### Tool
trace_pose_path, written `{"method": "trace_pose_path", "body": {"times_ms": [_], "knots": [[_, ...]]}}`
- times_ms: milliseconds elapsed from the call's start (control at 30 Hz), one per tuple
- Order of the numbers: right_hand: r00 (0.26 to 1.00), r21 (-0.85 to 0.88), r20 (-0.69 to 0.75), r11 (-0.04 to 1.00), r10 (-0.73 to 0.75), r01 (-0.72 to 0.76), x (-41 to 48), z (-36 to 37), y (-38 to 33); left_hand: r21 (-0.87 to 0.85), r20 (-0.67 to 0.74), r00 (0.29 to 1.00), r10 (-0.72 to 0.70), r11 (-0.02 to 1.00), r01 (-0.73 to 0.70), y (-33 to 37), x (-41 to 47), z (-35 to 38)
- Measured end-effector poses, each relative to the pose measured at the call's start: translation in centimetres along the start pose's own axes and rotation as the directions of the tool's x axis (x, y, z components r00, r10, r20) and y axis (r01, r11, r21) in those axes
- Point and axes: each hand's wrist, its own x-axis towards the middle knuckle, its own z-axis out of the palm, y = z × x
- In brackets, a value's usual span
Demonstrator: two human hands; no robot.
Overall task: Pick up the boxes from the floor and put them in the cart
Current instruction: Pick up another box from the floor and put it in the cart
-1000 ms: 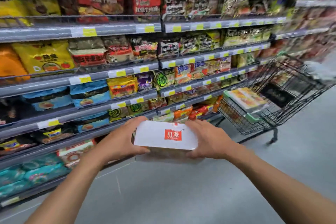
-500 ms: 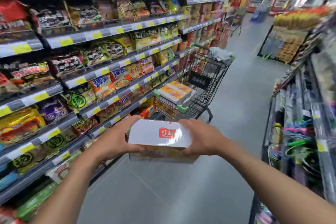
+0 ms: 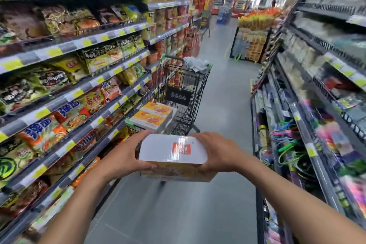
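I hold a white box [image 3: 168, 149] with a red logo on its top face and an orange-yellow printed underside, level, in front of me. My left hand [image 3: 126, 156] grips its left end and my right hand [image 3: 216, 151] grips its right end. Just beyond the box stands a black wire shopping cart [image 3: 195, 93] in the aisle. Two boxes with orange-yellow tops [image 3: 152, 115] lie flat inside it. The cart's near edge is partly hidden behind the held box.
Shelves of packaged noodles [image 3: 69, 95] line the left side, close to the cart. Shelves with small hanging goods [image 3: 309, 125] run along the right. A grey cloth [image 3: 198, 64] lies on the cart's far end. A stacked display [image 3: 253, 39] stands further down the grey-floored aisle.
My view has swung right, from the left shelves to straight down the aisle. The cart has come to lie directly ahead and nearer to the held box. Both hands keep their grip.
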Motion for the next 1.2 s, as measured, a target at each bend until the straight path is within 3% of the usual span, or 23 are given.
{"method": "trace_pose_path", "body": {"times_ms": [367,733,1200], "knots": [[0.992,0.047,-0.043,0.992,0.117,-0.115,11.2,-1.2,2.5,0.003,0.093,0.992,0.084,0.996,-0.085,-3.2,13.3,-5.4],[0.985,0.073,0.025,0.983,0.168,-0.17,19.6,0.0,9.3,0.026,0.169,0.984,0.047,0.998,-0.053,-5.0,24.6,-4.1],[0.998,0.072,0.052,0.996,0.04,-0.044,34.2,-2.1,21.8,0.106,0.073,0.993,-0.097,0.99,0.089,-3.8,39.1,-2.3]]}}
